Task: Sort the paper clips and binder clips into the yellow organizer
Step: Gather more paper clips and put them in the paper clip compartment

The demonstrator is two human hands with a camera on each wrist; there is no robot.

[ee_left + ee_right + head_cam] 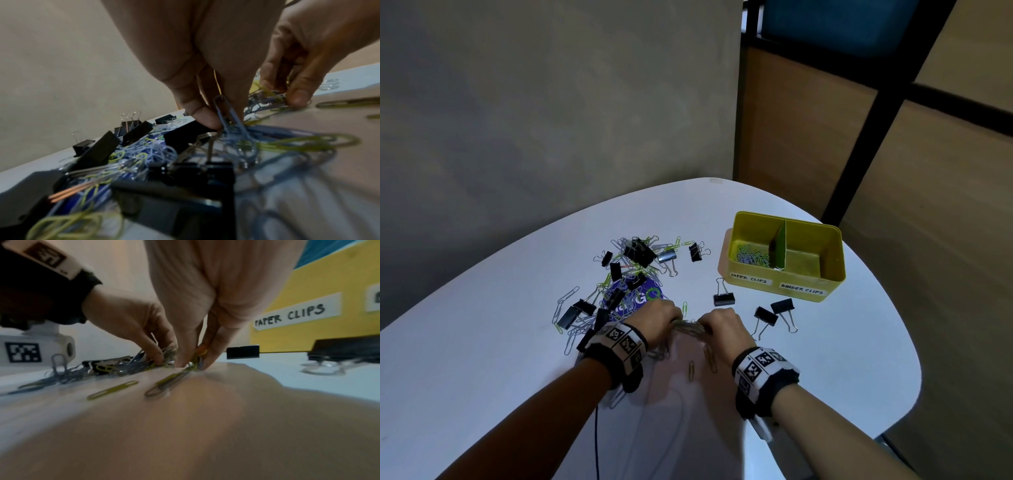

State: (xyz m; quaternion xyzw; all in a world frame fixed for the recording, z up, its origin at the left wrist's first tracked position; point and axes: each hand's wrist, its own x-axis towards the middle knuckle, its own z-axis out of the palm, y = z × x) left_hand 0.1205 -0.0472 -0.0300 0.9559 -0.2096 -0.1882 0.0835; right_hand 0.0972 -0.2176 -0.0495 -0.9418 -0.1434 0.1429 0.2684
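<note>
A yellow organizer (pixel 753 274) stands at the right of the white table, with a green divider (pixel 780 245). Its left bay, labelled PAPER CLIPS, holds several paper clips (pixel 752 256); the bare floor of the right bay shows no clips. A mixed heap of paper clips and black binder clips (pixel 633 260) lies left of centre. Near the front, my left hand (pixel 662 317) and right hand (pixel 717 323) both pinch one bundle of paper clips (pixel 690 327) on the table. In the left wrist view my fingers (pixel 205 116) hold blue clips (pixel 230 116). The right wrist view shows my fingertips (pixel 209 360) on the clips.
Three black binder clips (pixel 724 298), (pixel 765 317), (pixel 783 306) lie between my right hand and the organizer. Two loose paper clips (pixel 691 370), (pixel 710 359) lie between my wrists. A purple card (pixel 640 298) sits under the heap. A wall stands behind the table's far edge.
</note>
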